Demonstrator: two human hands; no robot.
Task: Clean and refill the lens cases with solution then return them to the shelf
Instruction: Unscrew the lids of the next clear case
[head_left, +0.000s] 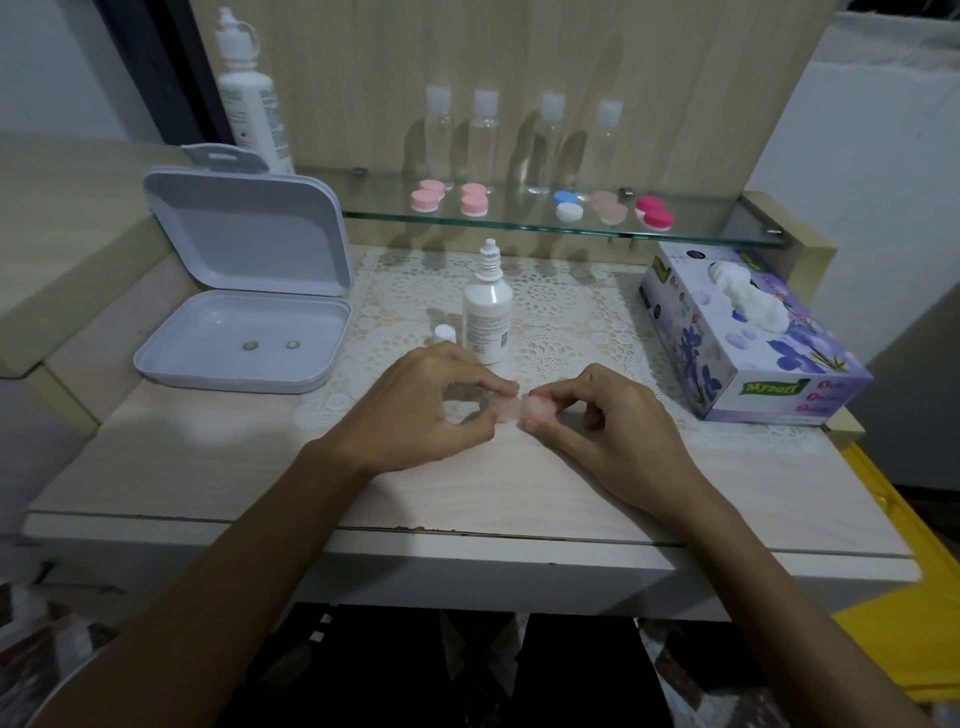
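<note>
Lens case (506, 407): pale pink, translucent plastic, two round wells joined by a short bridge; held between both hands just above the worktop (208, 467), blurred.
Left hand (421, 410): fingers curled round the case's left well, thumb and forefinger pinching it.
Right hand (602, 415): fingers curled, thumb and forefinger pinching the round pink cap (537, 407) on the right well.
Solution bottle (487, 306): white plastic cylinder with printed label and ribbed dropper tip, uncapped, upright just beyond the hands.
Bottle cap (445, 333): small white cylinder, just left of the bottle.
Lace mat (571, 312): white openwork doily with round motifs, under the bottle and reaching to the hands.
Tray box (244, 338): grey-white hinged plastic, rounded corners, lid open; beyond and left of the left hand; two small round lenses (271, 345) lie in its base.
Tissue box (753, 343): purple floral card, white tissue protruding; beyond and right of the right hand.
Glass shelf (519, 223): clear pane, well beyond the hands, bearing five paired round cases (519, 202) in pink, blue-and-white, pale and magenta, with four clear bottles (519, 140) with white caps behind.
Large bottle (252, 104): white, tall, at the shelf's far left.
</note>
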